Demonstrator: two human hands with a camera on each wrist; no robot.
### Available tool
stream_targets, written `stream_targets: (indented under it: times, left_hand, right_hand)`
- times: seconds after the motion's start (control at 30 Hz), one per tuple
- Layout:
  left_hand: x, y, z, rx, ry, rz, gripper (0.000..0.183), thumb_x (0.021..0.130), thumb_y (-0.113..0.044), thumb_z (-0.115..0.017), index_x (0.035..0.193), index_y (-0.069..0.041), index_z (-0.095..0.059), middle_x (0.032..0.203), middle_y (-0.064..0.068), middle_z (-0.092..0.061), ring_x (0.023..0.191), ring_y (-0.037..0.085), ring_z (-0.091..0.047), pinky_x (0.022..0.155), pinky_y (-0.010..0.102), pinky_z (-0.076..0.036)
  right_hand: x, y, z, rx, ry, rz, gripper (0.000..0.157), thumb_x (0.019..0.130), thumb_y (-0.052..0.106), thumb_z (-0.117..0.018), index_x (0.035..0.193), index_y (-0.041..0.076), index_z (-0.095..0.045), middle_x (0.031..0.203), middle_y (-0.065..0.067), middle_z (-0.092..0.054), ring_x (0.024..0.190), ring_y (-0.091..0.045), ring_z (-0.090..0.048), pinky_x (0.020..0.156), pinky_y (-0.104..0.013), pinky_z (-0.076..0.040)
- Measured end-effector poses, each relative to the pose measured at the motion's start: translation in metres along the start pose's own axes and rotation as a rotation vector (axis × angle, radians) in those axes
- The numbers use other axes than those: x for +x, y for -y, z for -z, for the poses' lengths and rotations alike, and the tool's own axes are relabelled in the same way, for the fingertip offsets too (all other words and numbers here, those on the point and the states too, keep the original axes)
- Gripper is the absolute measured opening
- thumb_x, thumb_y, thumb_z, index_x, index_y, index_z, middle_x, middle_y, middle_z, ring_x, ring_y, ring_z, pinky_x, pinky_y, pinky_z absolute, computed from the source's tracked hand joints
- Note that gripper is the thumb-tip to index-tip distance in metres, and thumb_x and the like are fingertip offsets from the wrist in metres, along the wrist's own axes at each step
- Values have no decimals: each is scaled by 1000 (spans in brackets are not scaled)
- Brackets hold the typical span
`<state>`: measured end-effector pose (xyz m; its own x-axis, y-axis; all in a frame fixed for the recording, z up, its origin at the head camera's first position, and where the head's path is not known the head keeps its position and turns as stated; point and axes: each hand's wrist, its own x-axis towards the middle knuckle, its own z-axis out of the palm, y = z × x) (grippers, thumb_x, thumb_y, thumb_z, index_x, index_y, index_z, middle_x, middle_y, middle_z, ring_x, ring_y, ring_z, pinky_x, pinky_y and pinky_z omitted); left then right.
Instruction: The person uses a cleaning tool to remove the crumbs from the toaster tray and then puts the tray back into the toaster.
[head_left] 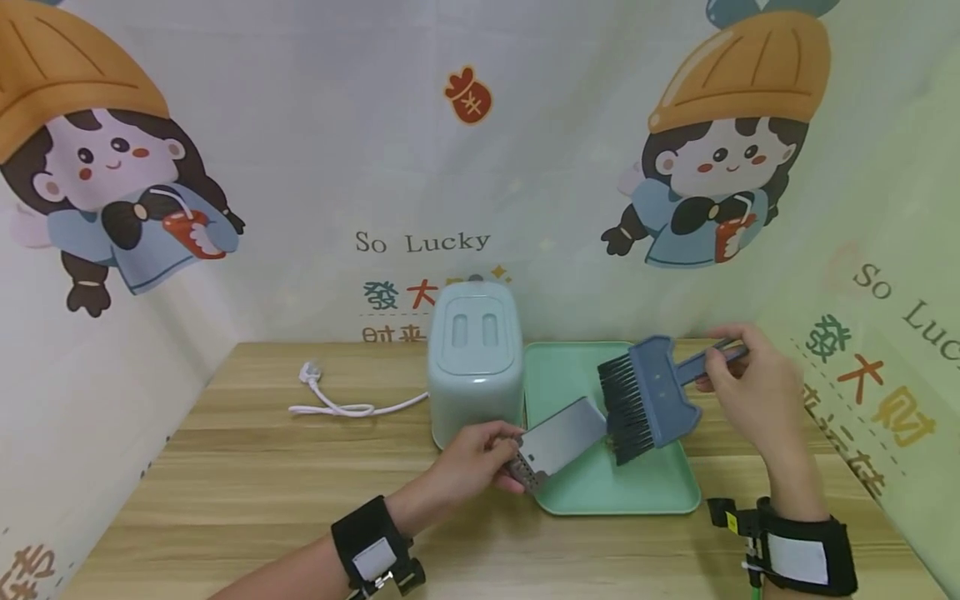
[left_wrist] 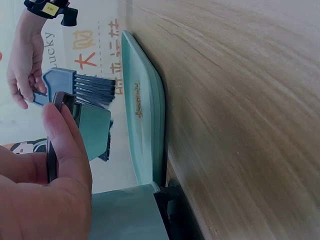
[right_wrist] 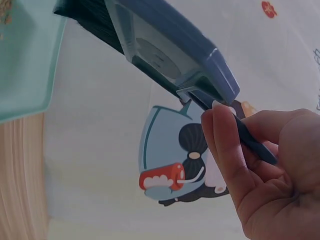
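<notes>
Blue brush [head_left: 663, 393], handle [head_left: 692, 367] pinched by right hand [head_left: 759, 393], bristles [head_left: 627, 414] toward nine o'clock; metal crumb tray [head_left: 562, 437], gripped by left hand [head_left: 478, 458], over green serving tray [head_left: 637, 493], long axis eight-to-two o'clock, far end beside bristles.

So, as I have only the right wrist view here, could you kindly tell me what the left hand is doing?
Observer: The left hand holds a flat silver plate by one end.
Operator: Thank you; what stands beside the green tray, please?
Observer: A pale green appliance, at its left side.
Operator: And is it plugged in?
Observer: No, its white plug lies loose on the wooden table.
</notes>
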<state>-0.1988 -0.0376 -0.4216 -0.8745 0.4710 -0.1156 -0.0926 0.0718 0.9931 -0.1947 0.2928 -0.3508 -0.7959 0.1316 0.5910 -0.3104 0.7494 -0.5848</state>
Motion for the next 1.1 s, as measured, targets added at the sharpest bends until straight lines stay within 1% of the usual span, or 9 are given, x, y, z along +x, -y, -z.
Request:
stream_targets:
  times: [0.17, 0.27, 0.33, 0.43, 0.53, 0.67, 0.77, 0.9, 1.1]
  left_hand:
    - [-2, -3, 3, -4, 6, -13, 29, 99, -6, -47, 125, 6, -51, 98, 18, -62, 76, 26, -65, 68, 32, -58]
    - [-3, -7, 5, 3, 4, -10, 29, 99, -7, -47, 125, 6, -51, 99, 18, -61, 77, 26, -65, 70, 31, -58]
    - [-3, -9, 6, 8, 4, -8, 29, 100, -8, -46, 124, 6, -52, 100, 18, -61, 78, 26, -65, 70, 31, -58]
    - [-3, -12, 6, 15, 3, -10, 28, 100, -8, -47, 124, 6, -52, 100, 18, -62, 78, 26, -66, 70, 32, -58]
    - [-3, -13, 5, 25, -5, -6, 28, 100, -8, -47, 124, 5, -53, 98, 17, -62, 76, 26, -66, 69, 32, -58]
    - [-4, -13, 5, 25, -10, -8, 28, 100, -8, -47, 125, 5, -52, 99, 17, -62, 76, 25, -66, 69, 32, -58]
    - [-5, -13, 5, 25, -9, -10, 28, 100, -8, -47, 124, 5, -53, 99, 17, -63, 76, 25, -66, 69, 32, -58]
    - [-5, -12, 5, 22, -10, -7, 28, 100, -9, -47, 124, 4, -53, 98, 17, -63, 76, 25, -66, 69, 33, -58]
    - [-5, -11, 6, 2, -6, -5, 29, 100, -9, -47, 125, 4, -52, 100, 17, -62, 78, 25, -66, 70, 33, -58]
  right_hand:
    - [-2, -8, 16, -69, -66, -25, 19, 93, 11, -56, 112, 5, -59, 69, -11, -69, 54, 4, -59, 36, -19, -37]
    - [-6, -15, 26, -20, -62, -125, 18, 94, 15, -57, 108, 5, -55, 69, -4, -69, 57, 4, -60, 38, -18, -38]
    - [-7, -23, 33, 110, -51, -225, 18, 94, 16, -58, 108, 6, -53, 72, 2, -69, 61, -1, -64, 42, -14, -43]
    - [-7, -38, 45, 484, -51, -353, 19, 94, 11, -59, 107, 5, -47, 84, 4, -66, 67, -12, -67, 60, -14, -53]
    - [-7, -54, 56, 809, -54, -432, 21, 95, 6, -57, 109, 3, -41, 105, -2, -53, 76, -16, -68, 75, -20, -52]
    - [-8, -69, 66, 958, -52, -485, 19, 98, 8, -52, 110, 0, -40, 117, -2, -30, 91, -13, -65, 86, -22, -48]
    - [-12, -77, 69, 1051, -68, -537, 15, 98, 9, -51, 91, -1, -43, 127, 3, -25, 99, -11, -60, 92, -24, -45]
    - [-21, -86, 67, 1251, -106, -665, 10, 100, 7, -47, 109, 4, -44, 143, 9, -17, 106, -8, -56, 97, -25, -42]
    - [-31, -99, 60, 1363, -121, -835, 54, 101, 7, -44, 146, 22, -18, 149, 12, -13, 104, -7, -55, 97, -23, -42]
